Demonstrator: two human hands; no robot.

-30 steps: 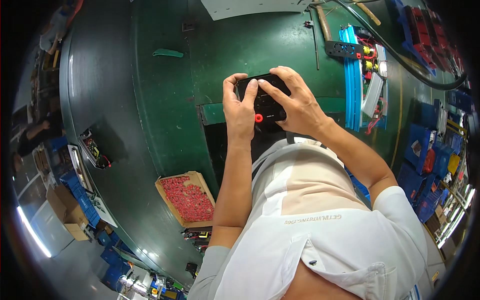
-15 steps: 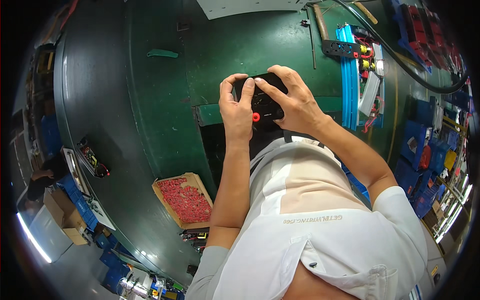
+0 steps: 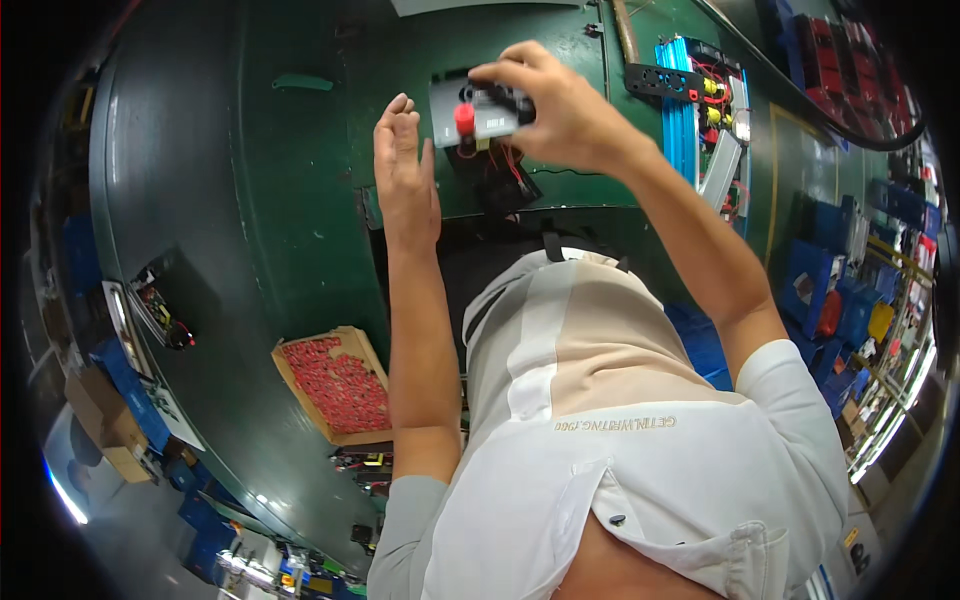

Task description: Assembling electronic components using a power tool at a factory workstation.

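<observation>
Around the centre of view, the person's left hand (image 3: pixel 404 185) sits at eleven o'clock, fingers (image 3: pixel 403 128) extended toward twelve above the forearm (image 3: pixel 422 340), while the right hand (image 3: pixel 570 112), at one o'clock, curls in a grip toward nine, its elbow (image 3: pixel 750 308) bent at three.

head cam: left of a worn pair, above bench (image 3: pixel 300 200)
aim: down onto bench, wearer's shirt (image 3: pixel 600 390) on its near side
range: close over bench
lens: fisheye, bench edge bowed
</observation>
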